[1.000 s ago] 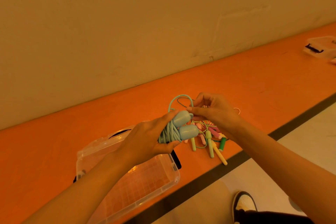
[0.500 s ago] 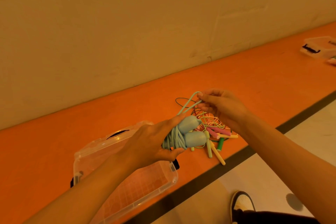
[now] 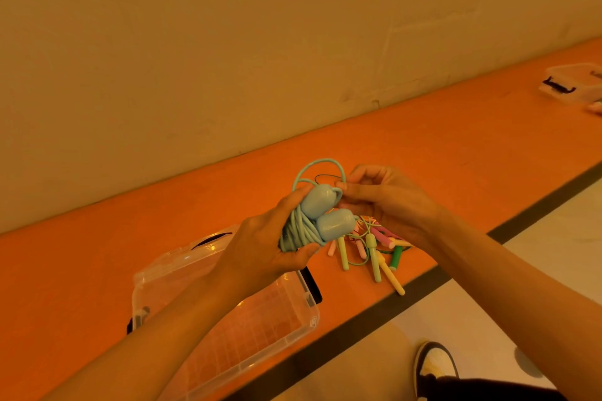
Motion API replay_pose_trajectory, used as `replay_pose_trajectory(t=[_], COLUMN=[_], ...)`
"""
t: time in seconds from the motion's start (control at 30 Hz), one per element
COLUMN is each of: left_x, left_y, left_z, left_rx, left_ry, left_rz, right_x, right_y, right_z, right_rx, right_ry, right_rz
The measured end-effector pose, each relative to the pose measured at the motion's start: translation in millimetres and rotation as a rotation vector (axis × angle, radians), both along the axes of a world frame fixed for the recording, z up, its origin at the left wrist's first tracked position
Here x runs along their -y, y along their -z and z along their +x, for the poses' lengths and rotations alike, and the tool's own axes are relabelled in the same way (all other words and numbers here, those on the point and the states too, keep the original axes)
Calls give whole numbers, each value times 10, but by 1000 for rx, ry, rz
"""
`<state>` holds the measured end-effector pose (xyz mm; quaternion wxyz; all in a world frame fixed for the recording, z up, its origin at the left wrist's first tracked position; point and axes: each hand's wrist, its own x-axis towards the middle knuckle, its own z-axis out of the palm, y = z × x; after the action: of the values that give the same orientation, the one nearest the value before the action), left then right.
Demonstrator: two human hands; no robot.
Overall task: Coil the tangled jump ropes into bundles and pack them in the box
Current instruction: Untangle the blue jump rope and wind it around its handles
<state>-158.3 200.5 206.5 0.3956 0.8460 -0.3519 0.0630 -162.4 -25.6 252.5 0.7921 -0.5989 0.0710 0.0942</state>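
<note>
Left hand (image 3: 267, 247) clamps the blue rope bundle (image 3: 312, 221) – right hand (image 3: 384, 202) pinches its loose loop (image 3: 321, 169), securing the coil

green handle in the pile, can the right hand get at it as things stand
Probably not at once: the right hand pinches a loose loop of the blue jump rope. Otherwise the way looks free: the green handle lies uncovered on the orange surface beside that wrist.

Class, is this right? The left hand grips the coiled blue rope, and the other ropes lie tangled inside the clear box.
No. The head view shows the other ropes tangled on the orange surface beside the clear box, not inside it; the rest holds.
</note>
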Motion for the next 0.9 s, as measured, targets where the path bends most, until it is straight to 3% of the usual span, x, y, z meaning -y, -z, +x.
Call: replay_pose_trajectory(t=[0.53, 0.9], left_x=[-30, -58], left_y=[63, 122], left_z=[50, 83], left_rx=[-74, -77], left_ry=[-51, -56], left_rz=[-65, -41], right_x=[-98, -44], right_y=[13, -2], right_z=[-47, -73], right_rx=[48, 96], right_ry=[-117, -209], right_rz=[-68, -258])
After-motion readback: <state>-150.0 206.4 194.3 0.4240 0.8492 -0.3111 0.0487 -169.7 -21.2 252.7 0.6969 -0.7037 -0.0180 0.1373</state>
